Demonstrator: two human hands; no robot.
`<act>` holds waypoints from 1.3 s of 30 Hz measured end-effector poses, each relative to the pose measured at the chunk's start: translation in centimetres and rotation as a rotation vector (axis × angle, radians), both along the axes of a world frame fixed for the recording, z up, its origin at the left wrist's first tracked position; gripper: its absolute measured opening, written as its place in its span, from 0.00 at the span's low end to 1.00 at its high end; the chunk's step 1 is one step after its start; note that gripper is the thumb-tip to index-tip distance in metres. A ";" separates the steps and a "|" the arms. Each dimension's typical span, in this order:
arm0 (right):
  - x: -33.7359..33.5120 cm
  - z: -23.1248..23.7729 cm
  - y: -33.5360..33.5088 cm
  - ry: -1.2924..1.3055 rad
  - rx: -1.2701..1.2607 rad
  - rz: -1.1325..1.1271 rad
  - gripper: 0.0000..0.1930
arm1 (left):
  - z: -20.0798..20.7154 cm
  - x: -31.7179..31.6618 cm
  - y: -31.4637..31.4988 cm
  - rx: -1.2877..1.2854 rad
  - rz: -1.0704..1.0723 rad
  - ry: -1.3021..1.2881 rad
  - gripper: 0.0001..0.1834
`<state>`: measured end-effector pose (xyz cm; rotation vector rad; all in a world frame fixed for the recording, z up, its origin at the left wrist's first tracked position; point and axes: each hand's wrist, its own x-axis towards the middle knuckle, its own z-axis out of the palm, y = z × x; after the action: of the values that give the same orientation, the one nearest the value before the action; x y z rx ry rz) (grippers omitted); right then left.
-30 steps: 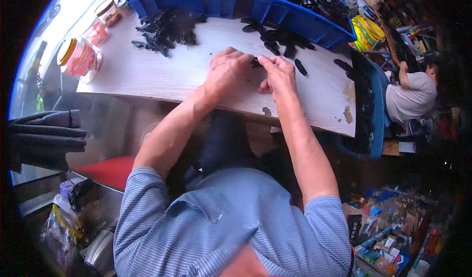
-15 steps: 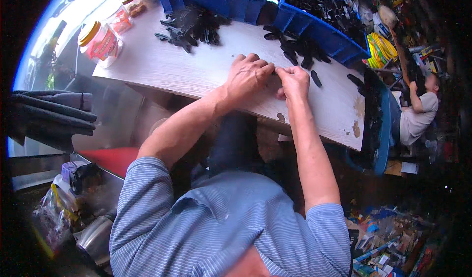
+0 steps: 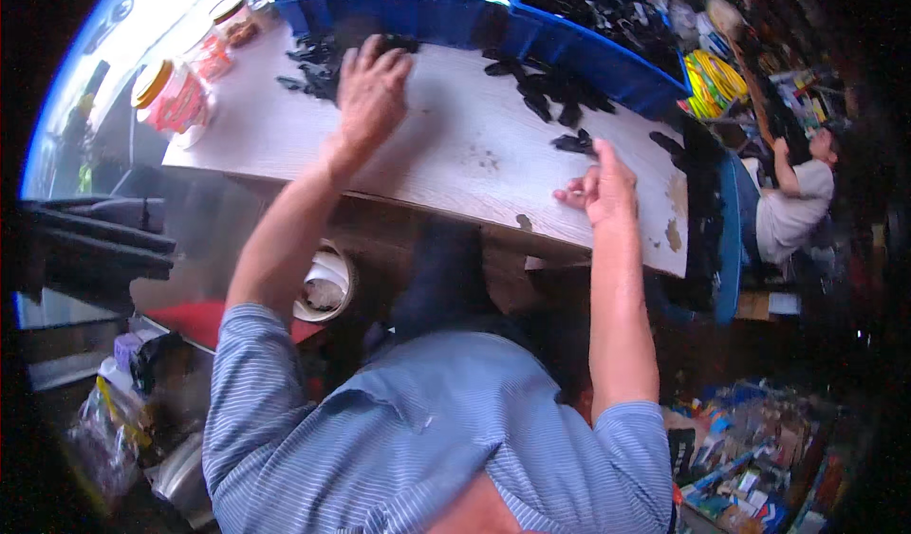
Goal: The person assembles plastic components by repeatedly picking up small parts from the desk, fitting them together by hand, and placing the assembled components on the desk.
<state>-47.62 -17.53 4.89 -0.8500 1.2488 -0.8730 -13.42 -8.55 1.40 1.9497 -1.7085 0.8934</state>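
Black pieces [image 3: 318, 63] could scatter over the counter [image 3: 441, 150] if the left hand [image 3: 373, 93], its grasp unclear through blur, drags them, while the right hand [image 3: 610, 187] hangs unclenched.

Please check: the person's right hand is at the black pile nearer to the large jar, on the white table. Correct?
Wrong hand: the head view shows the person's left hand at the black pile nearer to the large jar, on the white table.

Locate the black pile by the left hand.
The black pile lies upper left in the head view, on the table by the left bin, right of the jars, partly under the left hand.
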 end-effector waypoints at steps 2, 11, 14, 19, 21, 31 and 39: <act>-3.0 0.3 -1.9 -0.023 -0.022 -0.169 0.19 | -0.8 2.9 0.8 0.118 -0.075 -0.015 0.15; -10.0 -0.5 -5.9 0.137 -0.117 -0.489 0.19 | 0.2 -1.0 0.3 0.098 -0.340 0.109 0.12; -6.1 -0.2 -4.2 0.185 -0.117 -0.241 0.20 | 0.0 -2.3 0.1 0.087 -0.375 0.072 0.13; -2.2 -0.5 -3.8 0.402 -0.168 0.059 0.22 | 1.0 -6.9 1.1 0.367 -0.316 0.177 0.26; -1.9 -0.7 -3.9 0.512 -0.196 0.080 0.20 | 2.6 -9.9 2.2 0.377 -0.354 0.246 0.26; -0.4 -0.1 -1.5 0.409 -0.145 0.145 0.14 | 0.9 -10.2 2.5 -0.001 -0.358 0.421 0.22; 5.4 0.1 3.9 0.007 -0.224 0.417 0.15 | 1.7 -12.9 1.7 0.229 -0.472 1.678 0.23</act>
<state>-42.27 -13.61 5.04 -1.2410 0.9402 -0.6767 -26.36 -6.83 3.07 1.3434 -0.9846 -0.9643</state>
